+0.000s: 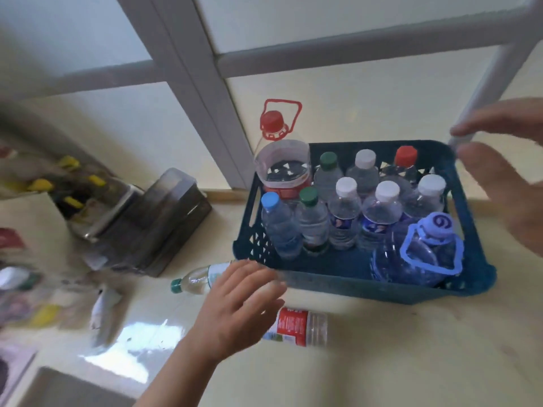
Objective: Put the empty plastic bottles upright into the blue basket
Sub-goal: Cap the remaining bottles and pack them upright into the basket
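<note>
We see the blue basket as matt moulded plastic, its walls pierced with triangular holes. The bottles standing in it are clear, glossy plastic with ribbed sides and smooth opaque caps. The big jug is clear plastic too, with a shiny red cap and handle. The bottle lying nearest us wears a glossy printed red label. The floor looks smooth and polished, throwing back bright window glare. The dark box seems smoky translucent plastic.
</note>
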Demonstrator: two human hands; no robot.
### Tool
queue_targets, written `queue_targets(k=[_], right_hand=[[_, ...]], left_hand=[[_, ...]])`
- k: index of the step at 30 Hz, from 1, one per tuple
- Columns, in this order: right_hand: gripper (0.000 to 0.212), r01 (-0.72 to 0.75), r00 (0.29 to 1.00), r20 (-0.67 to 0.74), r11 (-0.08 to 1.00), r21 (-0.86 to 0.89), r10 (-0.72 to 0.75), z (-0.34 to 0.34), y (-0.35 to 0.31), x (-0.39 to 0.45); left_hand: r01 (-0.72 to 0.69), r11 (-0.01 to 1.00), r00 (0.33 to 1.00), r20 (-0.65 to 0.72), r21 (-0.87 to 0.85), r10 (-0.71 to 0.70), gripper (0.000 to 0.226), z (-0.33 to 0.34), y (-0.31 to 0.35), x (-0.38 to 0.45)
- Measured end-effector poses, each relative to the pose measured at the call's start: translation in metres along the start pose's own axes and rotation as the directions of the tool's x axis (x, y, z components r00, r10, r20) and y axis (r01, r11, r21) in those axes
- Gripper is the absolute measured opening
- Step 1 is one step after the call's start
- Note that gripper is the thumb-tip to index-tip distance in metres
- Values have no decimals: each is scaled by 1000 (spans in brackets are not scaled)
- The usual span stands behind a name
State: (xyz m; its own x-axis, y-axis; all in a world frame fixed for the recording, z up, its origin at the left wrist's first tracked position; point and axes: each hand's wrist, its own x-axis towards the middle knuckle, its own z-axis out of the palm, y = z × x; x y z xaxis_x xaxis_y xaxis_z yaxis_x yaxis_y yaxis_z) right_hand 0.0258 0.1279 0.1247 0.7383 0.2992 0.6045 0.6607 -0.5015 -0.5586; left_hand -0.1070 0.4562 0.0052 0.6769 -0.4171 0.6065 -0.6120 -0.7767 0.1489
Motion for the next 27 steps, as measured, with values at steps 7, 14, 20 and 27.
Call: queue_targets(k=[7, 14, 20, 27], right_hand=[[12, 238, 880, 260, 843, 482, -397, 116, -112, -48], [48, 185, 403, 910, 965, -184, 96, 293, -104, -100], [48, 442, 286, 943, 850, -287, 169, 350, -112, -110], [42, 238, 469, 883, 962, -135, 8, 292, -148, -58]], left_hand=[[714, 697, 694, -63, -64, -717, 23, 0, 3, -150], [907, 295, 321, 41, -299, -946, 18, 23, 18, -185], [923, 321, 345, 90, -210, -934, 37, 40, 17, -201], [832, 383, 485, 192, -401, -853, 64, 41, 16, -171]])
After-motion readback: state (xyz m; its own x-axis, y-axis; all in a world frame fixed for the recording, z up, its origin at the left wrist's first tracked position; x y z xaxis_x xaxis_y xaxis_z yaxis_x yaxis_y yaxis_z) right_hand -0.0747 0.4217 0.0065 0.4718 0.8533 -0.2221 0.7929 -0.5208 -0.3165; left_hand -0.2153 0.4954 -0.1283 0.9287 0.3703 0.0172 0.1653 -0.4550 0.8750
